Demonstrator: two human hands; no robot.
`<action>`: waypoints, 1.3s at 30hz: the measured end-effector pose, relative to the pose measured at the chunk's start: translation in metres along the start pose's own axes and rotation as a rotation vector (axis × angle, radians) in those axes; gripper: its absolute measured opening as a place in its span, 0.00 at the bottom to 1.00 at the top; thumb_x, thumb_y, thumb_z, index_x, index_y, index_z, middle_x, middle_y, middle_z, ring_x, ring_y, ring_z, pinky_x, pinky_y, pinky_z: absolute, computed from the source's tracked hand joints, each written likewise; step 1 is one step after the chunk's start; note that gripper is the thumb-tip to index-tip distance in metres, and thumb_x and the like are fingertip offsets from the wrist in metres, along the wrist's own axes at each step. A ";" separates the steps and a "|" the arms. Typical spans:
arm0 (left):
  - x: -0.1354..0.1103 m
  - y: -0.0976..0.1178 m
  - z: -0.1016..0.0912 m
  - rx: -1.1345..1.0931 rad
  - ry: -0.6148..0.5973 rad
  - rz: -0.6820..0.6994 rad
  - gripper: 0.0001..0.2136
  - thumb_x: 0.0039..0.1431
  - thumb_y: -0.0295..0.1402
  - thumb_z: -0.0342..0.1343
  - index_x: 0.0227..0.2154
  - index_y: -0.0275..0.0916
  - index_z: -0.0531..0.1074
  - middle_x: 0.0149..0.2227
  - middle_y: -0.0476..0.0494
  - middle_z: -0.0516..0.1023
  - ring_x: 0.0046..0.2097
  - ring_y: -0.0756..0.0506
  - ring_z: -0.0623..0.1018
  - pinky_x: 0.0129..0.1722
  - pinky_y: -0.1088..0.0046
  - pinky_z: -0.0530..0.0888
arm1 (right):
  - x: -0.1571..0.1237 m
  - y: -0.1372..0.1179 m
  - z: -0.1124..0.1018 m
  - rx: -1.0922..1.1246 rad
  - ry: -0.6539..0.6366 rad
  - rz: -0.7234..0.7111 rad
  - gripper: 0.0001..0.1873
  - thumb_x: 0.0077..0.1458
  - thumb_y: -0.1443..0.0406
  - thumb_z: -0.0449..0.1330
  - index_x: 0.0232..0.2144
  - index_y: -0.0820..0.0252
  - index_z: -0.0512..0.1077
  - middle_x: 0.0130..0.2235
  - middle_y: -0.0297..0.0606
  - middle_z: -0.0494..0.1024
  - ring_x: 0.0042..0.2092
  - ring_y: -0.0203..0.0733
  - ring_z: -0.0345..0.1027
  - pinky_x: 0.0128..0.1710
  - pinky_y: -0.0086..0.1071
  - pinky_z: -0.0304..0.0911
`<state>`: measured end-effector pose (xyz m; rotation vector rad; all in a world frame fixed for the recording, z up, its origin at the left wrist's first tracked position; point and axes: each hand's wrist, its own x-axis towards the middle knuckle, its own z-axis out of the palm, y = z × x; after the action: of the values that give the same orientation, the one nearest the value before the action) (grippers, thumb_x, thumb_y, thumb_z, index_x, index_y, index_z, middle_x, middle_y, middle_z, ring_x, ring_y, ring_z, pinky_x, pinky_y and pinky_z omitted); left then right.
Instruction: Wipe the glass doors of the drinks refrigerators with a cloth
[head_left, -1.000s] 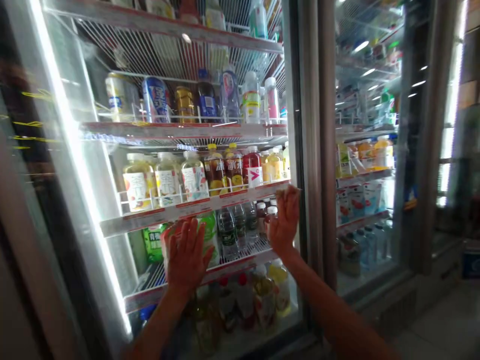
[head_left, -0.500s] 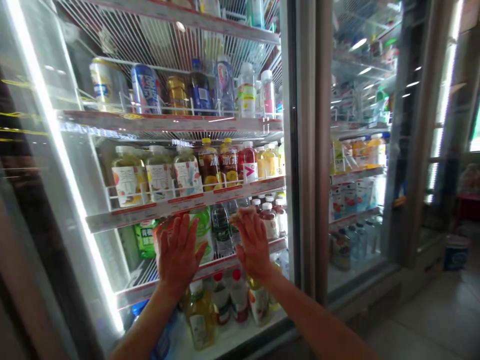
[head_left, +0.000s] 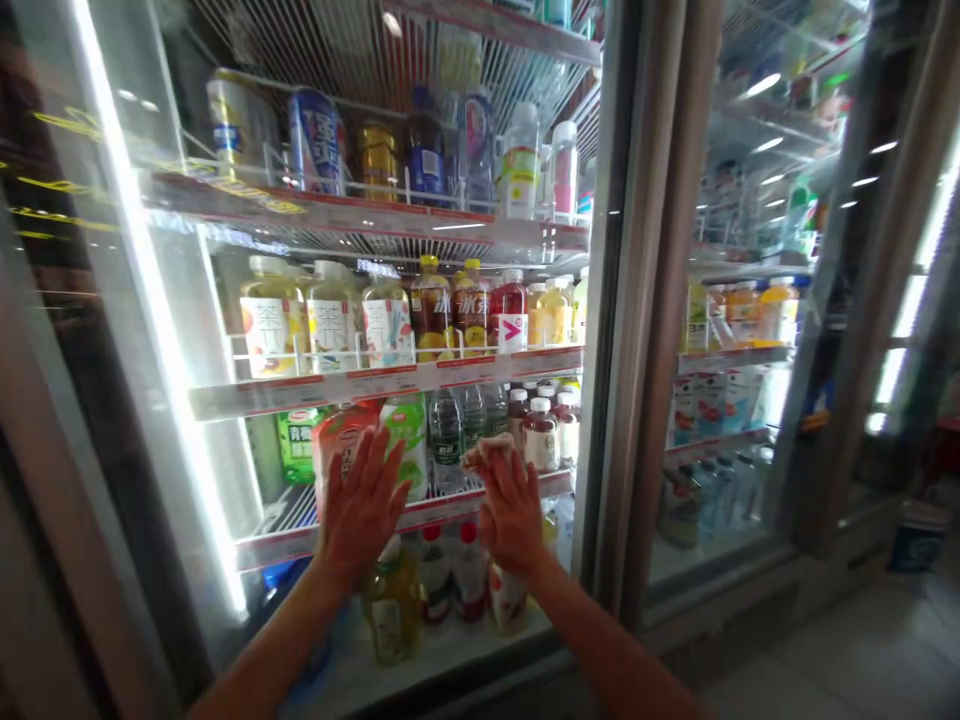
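A tall drinks fridge (head_left: 664, 260) fills my view, and the glass door (head_left: 390, 235) on its front is where the work goes on. Behind the door's lower half stand rows of packed drinks: a red pack (head_left: 346, 432) and a green pack (head_left: 412, 450) towards its left, water bottles (head_left: 448, 440) near its middle. In front of the door, low and left of centre, the left hand (head_left: 360, 515) appears laid flat to it, its grip spread, thumb apart, palm forward. Just right of the door's centre is the right hand (head_left: 512, 515), its grip gathered over a crumpled cloth (head_left: 491, 452) at the fingertips; whether pinched or merely pinned against the door, I cannot tell. To my eye, the step in hand is wiping the door. Another stroke would call for level fingers, steady pressure and the cloth kept between skin and door.
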<state>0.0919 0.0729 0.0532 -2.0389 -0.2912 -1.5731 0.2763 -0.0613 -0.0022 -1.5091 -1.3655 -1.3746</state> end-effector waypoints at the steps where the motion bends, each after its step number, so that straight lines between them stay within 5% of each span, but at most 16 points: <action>1: -0.006 0.000 -0.001 0.002 -0.014 0.004 0.30 0.62 0.34 0.47 0.64 0.45 0.43 0.65 0.45 0.49 0.67 0.48 0.47 0.66 0.63 0.41 | -0.003 0.010 -0.002 -0.023 0.016 0.016 0.35 0.58 0.67 0.47 0.66 0.53 0.41 0.67 0.38 0.49 0.68 0.50 0.36 0.64 0.51 0.41; 4: -0.020 0.000 -0.001 0.020 -0.027 0.005 0.29 0.62 0.34 0.48 0.64 0.45 0.43 0.65 0.45 0.50 0.67 0.49 0.47 0.66 0.64 0.41 | -0.007 0.041 -0.008 -0.094 0.140 0.192 0.35 0.59 0.68 0.46 0.66 0.54 0.38 0.68 0.40 0.43 0.68 0.51 0.35 0.63 0.55 0.43; 7: -0.022 0.000 -0.001 0.028 -0.036 -0.001 0.30 0.61 0.33 0.49 0.64 0.44 0.43 0.65 0.44 0.50 0.66 0.48 0.47 0.66 0.64 0.41 | -0.012 0.028 -0.004 -0.050 0.149 0.294 0.36 0.59 0.66 0.46 0.66 0.58 0.36 0.68 0.43 0.36 0.68 0.56 0.32 0.61 0.58 0.47; 10: -0.019 -0.001 -0.003 0.000 -0.046 0.002 0.30 0.61 0.33 0.49 0.64 0.45 0.43 0.65 0.45 0.49 0.66 0.48 0.47 0.66 0.65 0.41 | -0.026 -0.003 0.001 0.046 -0.045 0.132 0.37 0.57 0.67 0.48 0.66 0.58 0.39 0.68 0.41 0.45 0.68 0.54 0.35 0.62 0.53 0.47; 13: -0.018 -0.002 -0.005 -0.028 -0.045 0.013 0.30 0.61 0.33 0.49 0.64 0.46 0.43 0.65 0.45 0.50 0.66 0.48 0.48 0.66 0.65 0.41 | -0.041 0.007 -0.004 0.007 -0.137 -0.022 0.37 0.56 0.68 0.50 0.65 0.51 0.42 0.66 0.36 0.53 0.67 0.48 0.39 0.64 0.49 0.44; 16: -0.019 -0.002 -0.005 -0.032 -0.045 0.002 0.30 0.61 0.33 0.49 0.64 0.46 0.44 0.65 0.44 0.51 0.66 0.48 0.49 0.66 0.64 0.42 | -0.046 0.039 -0.013 -0.135 0.010 0.163 0.36 0.59 0.68 0.47 0.66 0.52 0.38 0.67 0.40 0.46 0.68 0.50 0.38 0.63 0.53 0.46; 19: -0.019 -0.001 -0.004 -0.033 -0.045 -0.012 0.31 0.61 0.33 0.50 0.64 0.46 0.44 0.65 0.44 0.50 0.66 0.48 0.48 0.66 0.64 0.41 | -0.041 0.033 -0.013 -0.131 0.092 0.331 0.36 0.60 0.67 0.46 0.66 0.60 0.35 0.68 0.45 0.37 0.68 0.53 0.33 0.61 0.56 0.48; 22: -0.020 -0.001 -0.004 -0.044 -0.054 -0.008 0.31 0.61 0.32 0.49 0.64 0.46 0.43 0.65 0.45 0.50 0.66 0.48 0.48 0.66 0.64 0.41 | -0.037 0.001 -0.007 -0.028 -0.027 0.221 0.36 0.59 0.66 0.46 0.66 0.63 0.37 0.68 0.44 0.37 0.68 0.54 0.31 0.62 0.53 0.49; 25: -0.020 -0.001 -0.004 -0.045 -0.053 -0.009 0.31 0.61 0.32 0.49 0.64 0.46 0.43 0.65 0.45 0.49 0.66 0.48 0.48 0.66 0.63 0.41 | -0.032 0.005 -0.008 -0.010 -0.108 0.078 0.36 0.58 0.67 0.47 0.66 0.55 0.39 0.68 0.39 0.44 0.68 0.51 0.35 0.63 0.52 0.46; 29: -0.019 0.000 -0.003 -0.039 -0.037 -0.005 0.31 0.61 0.32 0.50 0.64 0.46 0.43 0.65 0.45 0.49 0.66 0.48 0.48 0.66 0.63 0.42 | -0.011 0.045 -0.015 -0.119 0.146 0.354 0.35 0.60 0.67 0.45 0.66 0.57 0.36 0.68 0.44 0.39 0.68 0.52 0.34 0.62 0.56 0.45; 31: -0.019 0.001 -0.003 -0.031 -0.034 -0.008 0.31 0.60 0.32 0.50 0.64 0.46 0.43 0.65 0.45 0.48 0.66 0.48 0.48 0.66 0.63 0.41 | 0.000 0.041 -0.014 -0.102 0.199 0.414 0.35 0.60 0.66 0.44 0.66 0.59 0.35 0.68 0.45 0.36 0.68 0.54 0.32 0.61 0.57 0.46; 36: -0.019 0.002 -0.004 -0.043 -0.039 -0.017 0.31 0.61 0.32 0.50 0.64 0.46 0.43 0.65 0.45 0.49 0.66 0.48 0.48 0.66 0.63 0.42 | 0.005 -0.006 -0.005 0.004 -0.054 0.095 0.36 0.59 0.65 0.45 0.66 0.55 0.37 0.68 0.36 0.44 0.68 0.50 0.33 0.63 0.49 0.45; 39: -0.018 0.002 -0.004 -0.043 -0.033 -0.014 0.31 0.61 0.33 0.50 0.64 0.45 0.43 0.65 0.45 0.48 0.67 0.48 0.47 0.66 0.63 0.42 | 0.014 0.010 -0.007 -0.040 0.003 0.175 0.35 0.60 0.66 0.44 0.66 0.51 0.36 0.68 0.37 0.45 0.68 0.50 0.37 0.63 0.53 0.44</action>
<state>0.0844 0.0717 0.0357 -2.1016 -0.2875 -1.5677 0.2821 -0.0669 0.0140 -1.6114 -1.1793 -1.3006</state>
